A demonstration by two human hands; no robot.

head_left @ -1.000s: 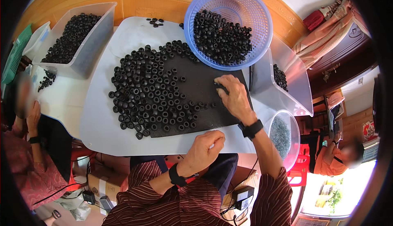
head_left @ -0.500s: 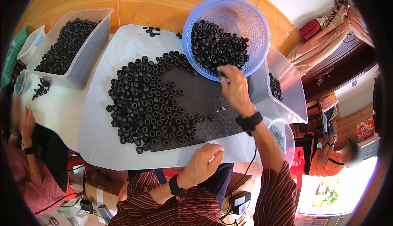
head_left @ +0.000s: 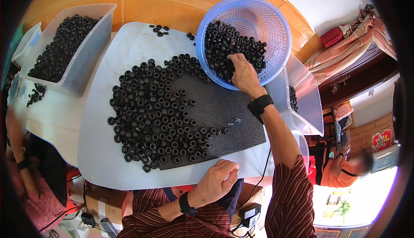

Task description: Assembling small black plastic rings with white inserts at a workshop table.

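Observation:
My right hand (head_left: 246, 75) reaches over the near rim of a blue perforated basket (head_left: 276, 31). Its fingers are pinched together at the heap of small black rings (head_left: 228, 40) inside; a ring shows at the fingertips. My left hand (head_left: 215, 183) is curled closed at the table's near edge, and whatever may be in it is hidden. Between the hands lies a black textured mat (head_left: 237, 139). Many black rings (head_left: 159, 117) cover its left part and the table beside it, mostly in a single layer with their holes facing up.
The white table (head_left: 97, 152) carries a few stray rings (head_left: 159, 29) at the back. A clear bin of black parts (head_left: 86, 65) stands left, another clear bin (head_left: 308, 108) right. One person's arm (head_left: 17, 147) is at the left; a person in orange (head_left: 340, 171) is farther right.
My right hand has moved from the basket's near rim further in, onto the rings. My left hand stays curled near the table edge. The whole view has shifted slightly.

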